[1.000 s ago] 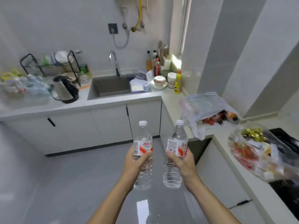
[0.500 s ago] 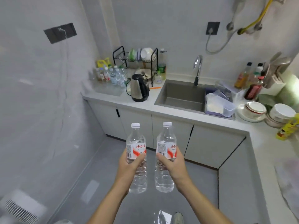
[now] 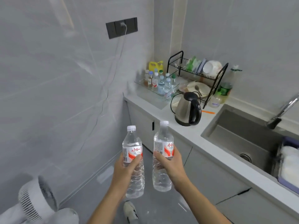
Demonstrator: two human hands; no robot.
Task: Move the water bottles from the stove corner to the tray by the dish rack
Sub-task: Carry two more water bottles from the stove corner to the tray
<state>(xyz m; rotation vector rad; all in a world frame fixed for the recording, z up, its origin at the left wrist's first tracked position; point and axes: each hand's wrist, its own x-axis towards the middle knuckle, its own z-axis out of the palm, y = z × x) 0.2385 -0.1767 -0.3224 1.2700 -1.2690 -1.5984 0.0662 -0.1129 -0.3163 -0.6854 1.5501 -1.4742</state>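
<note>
Head view: two upright water bottles are being held over the floor, left bottle (image 3: 133, 160) gripped by left hand (image 3: 123, 171), right bottle (image 3: 163, 155) by right hand (image 3: 171, 164). Far right, tray (image 3: 155, 98) is sitting beside dish rack (image 3: 196, 76); kettle (image 3: 187, 109) is standing near it.

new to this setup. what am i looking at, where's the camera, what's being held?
No robot here: a person wears one wide-angle camera on the head, looking forward and down. The left hand grips one water bottle, the right hand grips another water bottle, both upright over the floor. Ahead on the counter stand a clear tray holding several small bottles, a black dish rack to its right, a steel kettle in front, then a sink.
</note>
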